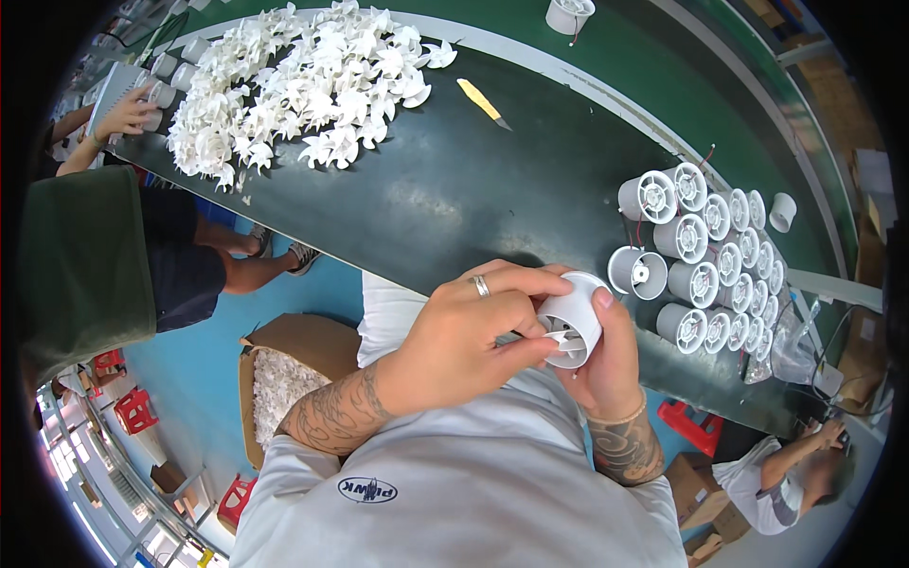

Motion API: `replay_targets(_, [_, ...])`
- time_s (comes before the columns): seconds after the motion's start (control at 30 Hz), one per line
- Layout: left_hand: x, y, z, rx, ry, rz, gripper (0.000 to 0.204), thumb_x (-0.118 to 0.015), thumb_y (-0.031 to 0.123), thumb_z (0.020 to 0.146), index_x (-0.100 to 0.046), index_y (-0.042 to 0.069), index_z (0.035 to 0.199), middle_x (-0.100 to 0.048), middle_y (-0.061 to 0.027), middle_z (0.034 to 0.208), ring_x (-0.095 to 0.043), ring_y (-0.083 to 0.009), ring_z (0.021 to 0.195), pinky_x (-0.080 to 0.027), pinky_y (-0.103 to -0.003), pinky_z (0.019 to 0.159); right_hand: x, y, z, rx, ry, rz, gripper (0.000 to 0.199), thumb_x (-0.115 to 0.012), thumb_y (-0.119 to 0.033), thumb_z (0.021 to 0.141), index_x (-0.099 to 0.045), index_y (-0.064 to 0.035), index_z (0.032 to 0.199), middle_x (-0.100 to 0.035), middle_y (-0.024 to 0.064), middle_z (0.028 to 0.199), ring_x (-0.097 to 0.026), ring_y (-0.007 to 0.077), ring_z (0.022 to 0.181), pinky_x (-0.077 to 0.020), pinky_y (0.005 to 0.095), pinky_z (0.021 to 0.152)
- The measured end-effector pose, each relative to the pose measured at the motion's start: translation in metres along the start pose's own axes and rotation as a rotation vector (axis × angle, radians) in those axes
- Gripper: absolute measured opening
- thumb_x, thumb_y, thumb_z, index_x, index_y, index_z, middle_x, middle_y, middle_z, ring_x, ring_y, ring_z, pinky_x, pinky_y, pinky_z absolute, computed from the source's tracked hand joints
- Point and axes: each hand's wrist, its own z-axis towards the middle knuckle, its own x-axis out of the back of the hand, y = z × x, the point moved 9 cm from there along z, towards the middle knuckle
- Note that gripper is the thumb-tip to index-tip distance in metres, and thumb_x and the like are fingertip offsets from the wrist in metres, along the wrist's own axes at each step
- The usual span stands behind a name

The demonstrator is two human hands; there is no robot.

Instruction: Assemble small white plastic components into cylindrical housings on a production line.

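Close to my body, my right hand [614, 355] is wrapped round a white cylindrical fan housing [576, 310], its open end tilted toward me. The thumb and fingers of my left hand [478, 327] are closed at that opening, pinching a small white fan blade [565, 337] partly inside the housing. My fingers hide much of the blade. To the right on the dark table [473, 218], another fan housing [637, 273] lies with its open end up, beside several rows of similar white housings [696, 284].
Loose white fan blades [312, 85] form a big pile at the far left. A yellow knife [484, 104] lies with its blade out. Left of me on the floor stands a cardboard box [317, 346] of white pieces. A co-worker [85, 265] stands at the left.
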Motion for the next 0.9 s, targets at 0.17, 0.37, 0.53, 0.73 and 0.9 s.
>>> replay_targets(0.17, [-0.002,-0.007,0.001,0.119,-0.02,-0.092,0.028,-0.08,-0.002,0.072,-0.052,0.002,0.071,-0.066,-0.0194,0.113,-0.068,-0.0264,0.097,-0.058,-0.034,0.075,-0.001,-0.009,-0.001,0.053,-0.03,-0.117,0.061,-0.043,-0.05,0.095,-0.05,0.0042,0.123,-0.062,0.0147,0.104,-0.062,0.02,0.087,-0.0506,0.0304,0.066])
replay_targets(0.37, [-0.004,-0.018,-0.002,0.19,-0.023,-0.231,0.033,-0.079,-0.002,0.071,-0.047,0.002,0.066,-0.066,-0.0171,0.109,-0.068,-0.0245,0.093,-0.057,-0.032,0.076,0.001,-0.02,-0.008,0.161,0.05,-0.47,0.066,-0.048,-0.05,0.092,-0.051,0.011,0.119,-0.062,0.0176,0.105,-0.062,0.022,0.096,-0.0506,0.0304,0.08])
replay_targets(0.53, [-0.005,-0.028,0.001,0.221,-0.126,-0.233,0.034,-0.079,0.0,0.067,-0.045,0.003,0.067,-0.063,-0.0143,0.111,-0.066,-0.0227,0.084,-0.054,-0.032,0.069,0.008,-0.016,-0.013,0.192,0.051,-0.395,0.048,-0.052,-0.033,0.096,-0.053,0.0067,0.123,-0.062,0.0096,0.105,-0.058,0.0123,0.092,-0.0465,0.0258,0.079])
replay_targets(0.73, [0.001,0.009,-0.015,-0.169,-0.221,0.434,0.023,-0.073,0.007,0.074,-0.053,0.002,0.085,-0.061,-0.012,0.105,-0.065,-0.028,0.093,-0.057,-0.036,0.069,-0.004,-0.005,0.002,-0.253,-0.059,-0.24,0.034,-0.048,-0.026,0.1,-0.056,-0.0015,0.123,-0.061,0.0031,0.104,-0.056,0.0086,0.092,-0.0463,0.0253,0.078])
replay_targets(0.9, [0.041,0.012,-0.009,-0.289,-0.112,0.578,0.017,-0.072,0.007,0.075,-0.067,0.007,0.091,-0.068,-0.0073,0.099,-0.065,-0.0259,0.093,-0.055,-0.039,0.076,-0.018,-0.052,0.011,0.338,-0.102,-1.27,0.043,-0.062,-0.013,0.09,-0.05,-0.0013,0.129,-0.059,0.0093,0.092,-0.062,0.0218,0.08,-0.0509,0.0328,0.066])
